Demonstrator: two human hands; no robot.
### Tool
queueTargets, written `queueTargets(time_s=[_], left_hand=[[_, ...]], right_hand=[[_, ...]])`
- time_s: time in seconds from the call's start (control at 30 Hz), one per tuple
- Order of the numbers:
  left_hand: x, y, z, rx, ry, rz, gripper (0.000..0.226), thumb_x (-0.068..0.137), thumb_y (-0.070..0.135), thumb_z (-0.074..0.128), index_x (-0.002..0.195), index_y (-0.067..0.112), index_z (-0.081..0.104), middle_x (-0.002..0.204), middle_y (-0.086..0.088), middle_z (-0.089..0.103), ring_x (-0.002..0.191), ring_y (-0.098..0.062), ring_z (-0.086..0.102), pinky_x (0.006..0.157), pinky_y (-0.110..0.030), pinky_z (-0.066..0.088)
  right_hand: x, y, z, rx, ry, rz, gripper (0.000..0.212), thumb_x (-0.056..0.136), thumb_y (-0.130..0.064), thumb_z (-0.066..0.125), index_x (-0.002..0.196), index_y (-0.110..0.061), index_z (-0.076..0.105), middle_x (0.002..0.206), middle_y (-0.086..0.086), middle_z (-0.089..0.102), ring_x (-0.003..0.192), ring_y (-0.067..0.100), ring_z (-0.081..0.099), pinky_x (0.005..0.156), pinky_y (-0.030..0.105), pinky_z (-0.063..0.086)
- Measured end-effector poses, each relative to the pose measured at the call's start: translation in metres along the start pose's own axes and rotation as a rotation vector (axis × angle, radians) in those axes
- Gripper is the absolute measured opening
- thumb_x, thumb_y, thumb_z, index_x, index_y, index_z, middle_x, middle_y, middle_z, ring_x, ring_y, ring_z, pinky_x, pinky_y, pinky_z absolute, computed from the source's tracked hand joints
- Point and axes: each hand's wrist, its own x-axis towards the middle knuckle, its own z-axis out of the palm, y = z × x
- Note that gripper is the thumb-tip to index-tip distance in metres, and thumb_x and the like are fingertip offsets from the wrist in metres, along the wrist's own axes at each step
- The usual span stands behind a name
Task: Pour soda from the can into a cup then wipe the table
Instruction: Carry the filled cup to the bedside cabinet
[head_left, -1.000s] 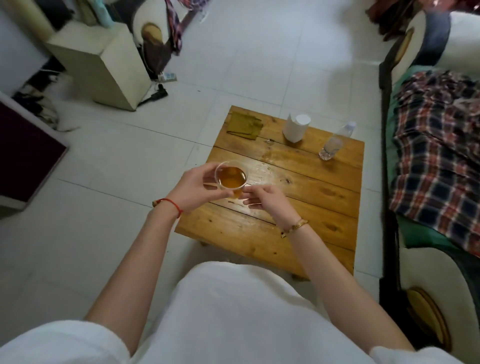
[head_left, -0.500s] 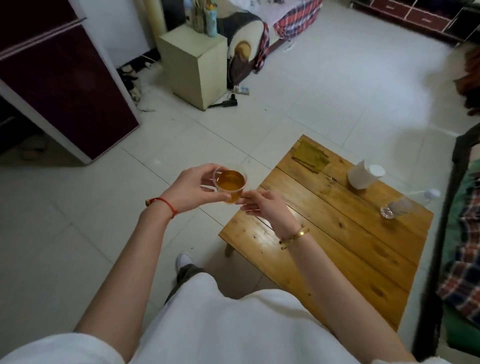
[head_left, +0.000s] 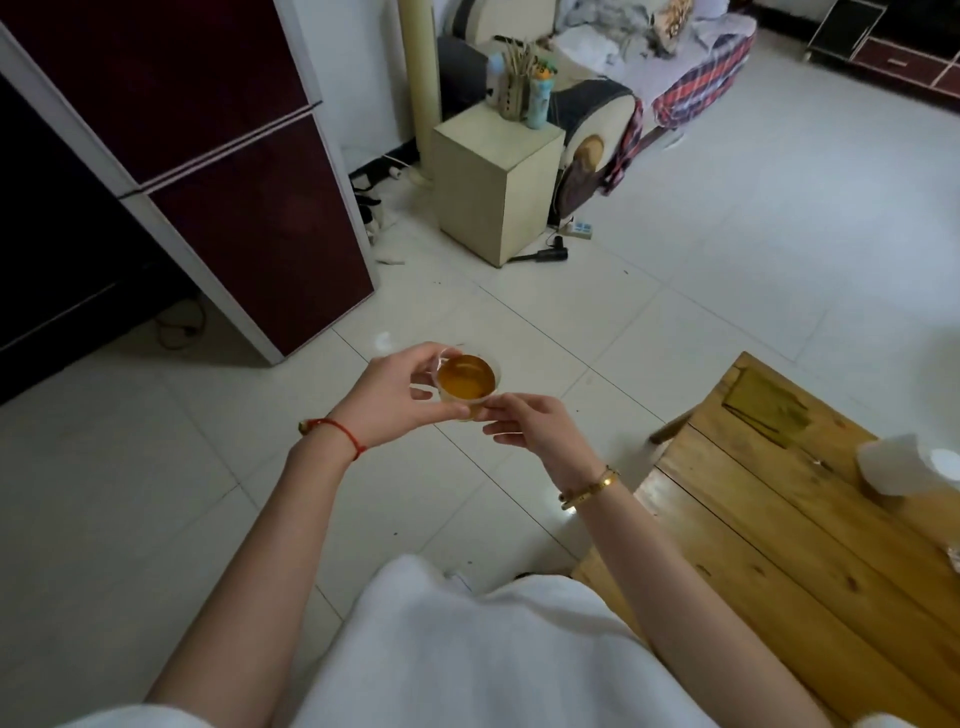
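Note:
A clear plastic cup (head_left: 466, 382) filled with amber liquid hangs over the tiled floor, to the left of the low wooden table (head_left: 769, 530). My left hand (head_left: 395, 397) grips the cup's side. My right hand (head_left: 524, 423) touches its base with the fingertips. A folded olive-green cloth (head_left: 763, 402) lies on the table's far corner. A white cylinder (head_left: 898, 465) lies on its side near the table's right edge. No soda can shows.
A dark red refrigerator (head_left: 208, 171) stands at the left. A cream cabinet (head_left: 496, 176) holding a bottle and a holder of sticks sits beyond, with a black hair dryer (head_left: 540, 254) and a power strip on the floor beside it. A sofa with plaid fabric is behind.
The view has swung left, so the table slid to the right edge. Both hands carried the cup off the table and now hold it over the floor.

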Motion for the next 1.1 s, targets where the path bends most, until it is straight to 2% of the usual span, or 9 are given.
queueTargets(time_s=[0.23,0.4,0.53,0.73,0.8,0.87,0.97,1.1], left_hand=[[0.049,-0.027,-0.056,-0.032,0.005,-0.032,0.065,0.072,0.024,0.086,0.130,0.027,0.058,0.113,0.017,0.062,0.107,0.008,0.056,0.088,-0.015,0.050],[0.105,-0.049,-0.088,-0.021,0.010,-0.052,0.067,0.071,0.027,0.086,0.132,0.028,0.056,0.125,0.007,0.062,0.116,-0.004,0.058,0.096,-0.024,0.051],[0.168,-0.053,-0.118,-0.001,0.013,-0.057,0.068,0.073,0.026,0.085,0.133,0.026,0.055,0.125,0.006,0.061,0.117,-0.006,0.057,0.096,-0.023,0.050],[0.282,-0.033,-0.174,0.003,0.048,-0.007,0.065,0.071,0.024,0.086,0.130,0.027,0.057,0.110,0.019,0.061,0.106,0.008,0.056,0.094,-0.020,0.051],[0.363,-0.023,-0.206,0.010,0.044,-0.004,0.066,0.071,0.025,0.087,0.130,0.027,0.057,0.114,0.014,0.063,0.107,0.006,0.058,0.092,-0.016,0.050],[0.402,-0.018,-0.223,0.008,0.035,-0.001,0.066,0.070,0.027,0.087,0.129,0.028,0.057,0.116,0.012,0.062,0.107,0.006,0.058,0.089,-0.012,0.049],[0.411,-0.021,-0.223,0.022,0.029,0.021,0.068,0.071,0.027,0.086,0.132,0.029,0.054,0.117,0.012,0.059,0.105,0.007,0.056,0.087,-0.009,0.046],[0.467,-0.024,-0.240,0.017,-0.002,0.027,0.069,0.072,0.025,0.085,0.133,0.025,0.053,0.123,0.007,0.060,0.112,-0.004,0.058,0.090,-0.013,0.048]], right_hand=[[0.067,-0.028,0.036,-0.060,-0.025,0.010,0.028,0.101,-0.017,0.047,0.104,-0.004,0.071,0.101,0.014,0.074,0.084,0.019,0.066,0.078,0.026,0.055],[0.129,-0.049,0.049,-0.059,-0.036,0.023,0.030,0.101,-0.017,0.045,0.106,-0.003,0.071,0.101,0.014,0.074,0.083,0.018,0.066,0.077,0.025,0.056],[0.196,-0.080,0.053,-0.072,-0.042,0.009,0.030,0.102,-0.018,0.044,0.105,-0.004,0.071,0.097,0.011,0.074,0.082,0.017,0.067,0.078,0.025,0.056],[0.301,-0.158,0.047,-0.079,-0.039,-0.033,0.029,0.101,-0.020,0.047,0.104,-0.005,0.072,0.098,0.010,0.075,0.083,0.016,0.068,0.082,0.028,0.056],[0.371,-0.207,0.040,-0.048,-0.014,-0.041,0.029,0.100,-0.019,0.048,0.105,-0.002,0.071,0.100,0.012,0.075,0.083,0.017,0.067,0.082,0.029,0.056],[0.406,-0.231,0.037,-0.049,0.014,-0.043,0.029,0.099,-0.019,0.049,0.105,-0.001,0.071,0.100,0.013,0.075,0.083,0.017,0.067,0.082,0.029,0.055],[0.413,-0.233,0.038,-0.067,0.002,-0.051,0.029,0.100,-0.020,0.049,0.103,-0.003,0.072,0.098,0.011,0.075,0.084,0.018,0.067,0.084,0.032,0.056],[0.462,-0.253,0.034,-0.059,0.033,-0.029,0.030,0.101,-0.021,0.047,0.106,-0.004,0.071,0.097,0.008,0.075,0.085,0.017,0.068,0.082,0.029,0.057]])
